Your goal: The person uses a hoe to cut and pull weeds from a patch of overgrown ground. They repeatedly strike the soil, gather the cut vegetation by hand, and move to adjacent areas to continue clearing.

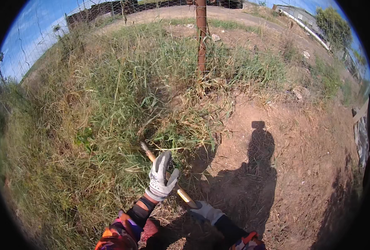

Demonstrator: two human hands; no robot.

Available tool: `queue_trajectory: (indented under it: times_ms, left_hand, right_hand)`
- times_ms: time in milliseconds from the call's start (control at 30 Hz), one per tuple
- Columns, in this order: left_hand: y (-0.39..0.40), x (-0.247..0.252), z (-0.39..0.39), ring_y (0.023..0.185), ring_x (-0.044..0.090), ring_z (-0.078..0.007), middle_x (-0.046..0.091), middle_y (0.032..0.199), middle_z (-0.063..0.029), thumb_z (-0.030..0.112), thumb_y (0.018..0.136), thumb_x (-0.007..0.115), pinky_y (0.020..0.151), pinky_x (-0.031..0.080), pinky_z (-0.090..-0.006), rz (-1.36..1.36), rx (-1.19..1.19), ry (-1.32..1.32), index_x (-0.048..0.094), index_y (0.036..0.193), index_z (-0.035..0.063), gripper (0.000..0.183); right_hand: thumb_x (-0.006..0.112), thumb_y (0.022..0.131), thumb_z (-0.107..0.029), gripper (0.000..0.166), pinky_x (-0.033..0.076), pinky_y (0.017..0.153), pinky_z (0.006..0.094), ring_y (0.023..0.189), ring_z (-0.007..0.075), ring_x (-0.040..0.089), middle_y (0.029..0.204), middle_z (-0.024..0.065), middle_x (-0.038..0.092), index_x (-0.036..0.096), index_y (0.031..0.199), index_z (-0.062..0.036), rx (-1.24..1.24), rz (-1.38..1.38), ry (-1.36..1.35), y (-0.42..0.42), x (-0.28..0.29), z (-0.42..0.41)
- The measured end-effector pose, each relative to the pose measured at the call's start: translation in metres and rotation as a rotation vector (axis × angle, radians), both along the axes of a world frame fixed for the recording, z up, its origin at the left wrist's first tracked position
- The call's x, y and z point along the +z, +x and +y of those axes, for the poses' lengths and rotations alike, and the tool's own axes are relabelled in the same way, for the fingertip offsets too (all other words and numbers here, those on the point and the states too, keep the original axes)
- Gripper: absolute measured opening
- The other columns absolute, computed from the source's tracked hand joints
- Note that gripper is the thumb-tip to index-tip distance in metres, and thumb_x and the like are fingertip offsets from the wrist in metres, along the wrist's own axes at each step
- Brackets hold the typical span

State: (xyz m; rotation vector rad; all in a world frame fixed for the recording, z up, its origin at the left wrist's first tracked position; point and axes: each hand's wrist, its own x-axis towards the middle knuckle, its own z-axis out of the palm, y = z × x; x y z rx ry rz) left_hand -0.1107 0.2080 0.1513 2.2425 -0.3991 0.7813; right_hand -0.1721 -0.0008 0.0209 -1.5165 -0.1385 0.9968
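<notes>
My left hand (162, 178), in a grey-and-white work glove, grips the middle of a wooden tool handle (184, 196). My right hand (206, 211), gloved in the same way, holds the handle's near end, lower and to the right. The shaft slopes up and left to a worn metal-looking socket (143, 146) among the weeds. Whatever head the tool carries is hidden in the growth. Tangled green and dry grass (178, 137) lies around that end.
A rusty metal post (201, 37) stands ahead along a wire mesh fence (153, 59). Tall grass (63, 150) covers the left side. Bare reddish soil (300, 150) spreads to the right, with my shadow (260, 175) across it. Grey plastic sheeting (361, 140) hangs at the far right.
</notes>
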Motion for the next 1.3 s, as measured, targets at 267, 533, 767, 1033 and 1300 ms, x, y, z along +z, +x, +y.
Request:
queue_trajectory:
  times_ms: [267, 533, 767, 1033, 1300]
  left_hand:
    - [0.106, -0.05, 0.094, 0.121, 0.031, -0.0366, 0.028, 0.132, -0.0217, 0.041, 0.073, 0.061, 0.098, 0.029, -0.0387, 0.151, 0.321, -0.068, 0.019, 0.134, 0.0037, 0.082]
    - [0.074, -0.079, 0.096, 0.117, 0.037, -0.0314, 0.041, 0.124, -0.0156, 0.051, 0.063, 0.066, 0.099, 0.027, -0.0405, 0.953, 0.507, 0.657, 0.028, 0.132, 0.0103, 0.089]
    - [0.078, -0.119, 0.12, 0.087, 0.059, -0.0249, 0.061, 0.097, -0.0088, 0.028, 0.083, 0.041, 0.079, 0.042, -0.0422, 1.122, 0.596, 0.945, 0.036, 0.13, 0.0158, 0.049]
    - [0.042, -0.169, 0.125, 0.079, 0.058, -0.0345, 0.061, 0.085, -0.0187, 0.037, 0.09, 0.033, 0.076, 0.044, -0.0411, 0.858, 0.634, 0.799, 0.062, 0.089, 0.0052, 0.043]
    - [0.038, -0.152, 0.121, 0.088, 0.057, -0.0315, 0.061, 0.094, -0.0139, 0.014, 0.087, 0.033, 0.082, 0.04, -0.0434, 1.033, 0.591, 0.842, 0.034, 0.129, 0.0111, 0.043]
  right_hand:
    - [0.066, 0.077, -0.025, 0.027, 0.038, 0.045, 0.0241, 0.052, 0.0078, 0.047, 0.065, -0.0006, 0.053, 0.053, 0.088, -0.0051, -0.021, 0.2, -0.051, -0.003, 0.022, 0.003]
    - [0.061, 0.08, -0.014, 0.029, 0.04, 0.045, 0.0218, 0.053, 0.0068, 0.05, 0.07, -0.001, 0.054, 0.05, 0.105, -0.004, -0.295, -0.281, 0.151, 0.021, 0.032, -0.02]
    - [0.06, 0.08, -0.021, 0.016, 0.035, 0.031, 0.0271, 0.036, 0.0136, 0.045, 0.052, 0.0021, 0.048, 0.05, 0.085, -0.0092, -0.366, 0.104, -0.001, 0.127, 0.108, 0.008]
    - [0.066, 0.075, -0.019, 0.022, 0.038, 0.033, 0.0279, 0.04, 0.0127, 0.048, 0.059, 0.0019, 0.052, 0.05, 0.083, -0.0052, -0.36, -0.474, -0.373, 0.069, 0.013, -0.072]
    - [0.062, 0.078, -0.015, 0.016, 0.039, 0.042, 0.0242, 0.047, 0.01, 0.05, 0.059, 0.0013, 0.052, 0.053, 0.087, -0.0045, -0.609, 0.151, -0.1, -0.024, 0.03, -0.109]
